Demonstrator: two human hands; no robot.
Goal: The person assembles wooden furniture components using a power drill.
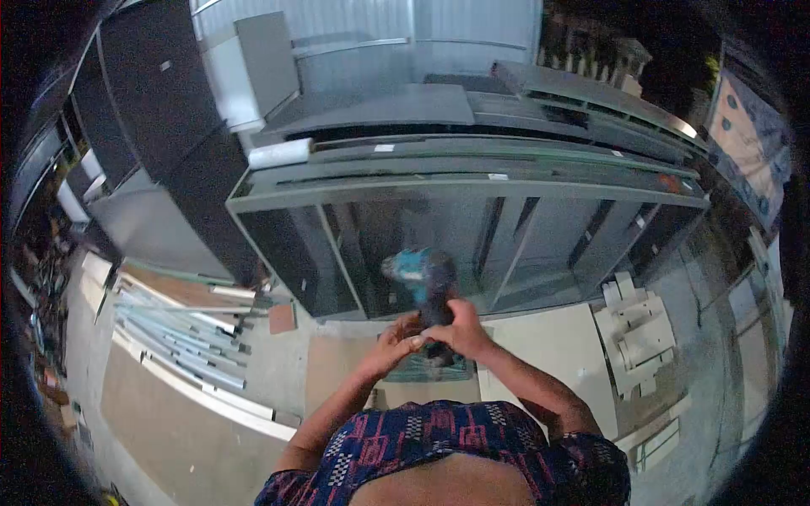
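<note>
A teal and black cordless drill [426, 278], somewhat blurred, is held upright in front of my body. My right hand [461, 329] is wrapped round its lower handle. Close beside it, my left hand [396, 344] has its fingers bent toward the drill's base and meets my right hand there; whether it grips anything is hidden. Behind the drill stands a long grey cabinet frame [468, 187] with several upright dividers.
Grey panels [380, 108] lie stacked behind the cabinet frame, with a white roll [280, 154] at their left end. Metal strips [181, 341] lie on the left floor. Cream boards [548, 350] and cut pieces [645, 337] lie to the right.
</note>
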